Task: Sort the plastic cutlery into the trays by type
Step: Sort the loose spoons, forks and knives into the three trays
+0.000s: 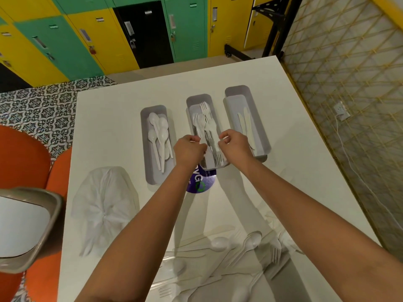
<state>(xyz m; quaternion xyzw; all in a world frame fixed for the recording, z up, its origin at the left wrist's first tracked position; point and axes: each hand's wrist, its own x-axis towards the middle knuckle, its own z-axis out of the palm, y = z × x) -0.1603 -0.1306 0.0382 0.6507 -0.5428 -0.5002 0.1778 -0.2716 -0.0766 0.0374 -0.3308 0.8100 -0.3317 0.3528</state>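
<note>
Three grey trays stand side by side on the white table [305, 171]. The left tray [152, 112] holds about five white spoons [160, 134]; the middle tray [197, 100] holds several white forks [206, 120], too overlapped to count exactly; the right tray [237, 92] holds two or three knives [245, 123]. Both hands hover over the near end of the middle tray. The left hand [188, 149] has its fingers curled, and so does the right hand [234, 143]; whether either pinches a fork I cannot tell. A loose heap of unsorted cutlery [235, 253] lies near the table's front edge, well behind the hands. One crumpled plastic bag [102, 205] lies left of it.
</note>
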